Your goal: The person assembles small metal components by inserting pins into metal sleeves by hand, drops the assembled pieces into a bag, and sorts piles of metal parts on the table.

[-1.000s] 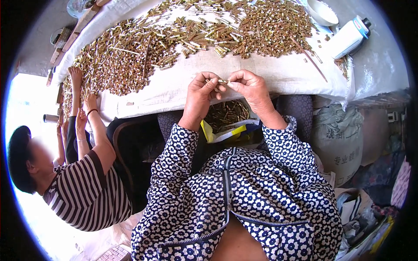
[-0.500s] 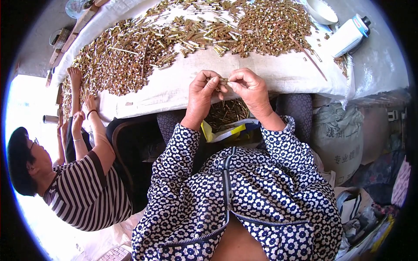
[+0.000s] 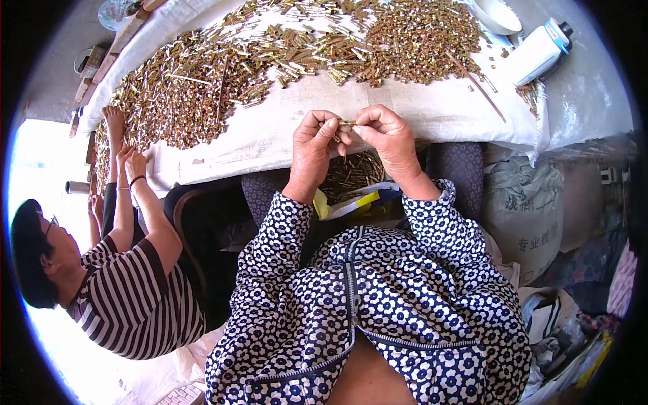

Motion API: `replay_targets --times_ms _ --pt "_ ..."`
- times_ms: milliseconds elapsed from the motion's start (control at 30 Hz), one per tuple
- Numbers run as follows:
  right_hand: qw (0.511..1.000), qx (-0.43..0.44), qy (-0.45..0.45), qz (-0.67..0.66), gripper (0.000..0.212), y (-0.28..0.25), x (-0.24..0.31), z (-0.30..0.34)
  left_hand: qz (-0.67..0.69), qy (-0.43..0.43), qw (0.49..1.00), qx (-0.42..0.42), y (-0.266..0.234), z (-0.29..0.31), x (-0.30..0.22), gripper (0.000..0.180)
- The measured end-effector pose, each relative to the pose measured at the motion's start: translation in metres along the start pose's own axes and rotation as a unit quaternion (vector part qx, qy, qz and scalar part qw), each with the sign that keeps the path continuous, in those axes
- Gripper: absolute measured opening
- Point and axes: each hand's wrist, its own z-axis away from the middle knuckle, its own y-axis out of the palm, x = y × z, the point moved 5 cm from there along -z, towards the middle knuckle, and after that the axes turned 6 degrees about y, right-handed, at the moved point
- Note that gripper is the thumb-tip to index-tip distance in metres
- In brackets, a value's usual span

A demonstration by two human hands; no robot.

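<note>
Between my two hands, just over the near edge of the table, is a thin brass-coloured metal rod (image 3: 347,123). My left hand (image 3: 312,148) is closed, thumb and forefinger pinching one end; more small brass-coloured pieces seem to be tucked in its curled fingers, partly hidden. At the other end my right hand (image 3: 387,138) pinches the rod with thumb and fingertips. Below my hands, at my lap, many similar rods (image 3: 354,174) lie in a bag with a yellow, white and blue rim (image 3: 364,202). Heaps of small brass-coloured metal pieces (image 3: 182,94) cover the far part of the table.
A pale cloth (image 3: 263,148) covers the table. Another heap (image 3: 425,44), a thin brown stick (image 3: 476,86), a white bowl (image 3: 498,16) and a white-and-blue bottle (image 3: 540,54) are at right. On my left sits a co-worker in a striped shirt (image 3: 135,304). A filled sack (image 3: 523,216) stands right.
My hands stay nearly in place, still pinching the rod, which now shows a little more between my fingertips. The co-worker's hands have come closer together at the table edge.
</note>
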Motion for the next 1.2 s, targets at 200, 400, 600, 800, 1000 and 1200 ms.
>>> replay_targets --times_ms 200,400,600,800,1000,1200 --pt "0.972 -0.011 -0.154 0.179 0.013 0.006 0.024 0.004 -0.026 0.013 1.0 0.008 -0.001 0.002 -0.003 0.008" --pt "0.953 -0.016 -0.191 0.235 0.007 0.007 0.033 0.005 -0.101 0.041 0.994 0.025 0.002 0.0 -0.007 0.008" --pt "0.918 0.036 -0.16 0.36 0.009 0.002 0.014 -0.004 -0.455 0.113 0.88 0.068 0.013 -0.01 0.002 0.004" --pt "0.861 -0.043 -0.161 0.481 0.013 -0.025 0.016 -0.02 -0.646 0.219 0.715 0.154 0.043 -0.01 -0.001 0.009" --pt "0.804 -0.093 -0.138 0.571 0.026 -0.032 0.019 -0.054 -0.496 0.158 0.846 0.115 0.019 -0.019 0.001 0.008" --pt "0.744 -0.085 -0.154 0.645 0.016 -0.031 0.016 -0.065 -0.404 0.107 0.908 0.016 -0.006 -0.062 -0.02 0.007"
